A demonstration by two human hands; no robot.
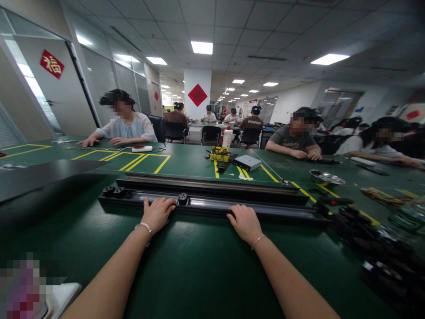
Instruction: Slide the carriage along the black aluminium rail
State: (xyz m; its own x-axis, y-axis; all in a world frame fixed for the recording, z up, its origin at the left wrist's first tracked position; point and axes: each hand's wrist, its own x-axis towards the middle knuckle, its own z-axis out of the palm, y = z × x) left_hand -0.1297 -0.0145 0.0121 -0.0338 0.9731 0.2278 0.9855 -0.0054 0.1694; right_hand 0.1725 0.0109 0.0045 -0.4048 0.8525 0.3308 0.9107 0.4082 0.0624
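A long black power track [212, 209] lies across the green table in front of me. My left hand [156, 215] is closed over its front edge, left of the middle. The index finger reaches to a round black socket module [182, 199] seated in the channel; whether it presses on the module I cannot tell. Farther right, my right hand [245, 222] grips the same front edge, fingertips on top and thumb at the front side. Two more socket modules [113, 191] sit at the track's left end. A second dark rail [212, 186] lies parallel, just behind.
Behind the rails are a yellow box with cables [220, 154], a silver-grey box [247, 162] and a white bottle [227, 137]. A metal bowl [327, 177] and a pile of black parts [368, 235] lie to the right. A dark sheet [49, 177] is at left. People sit opposite.
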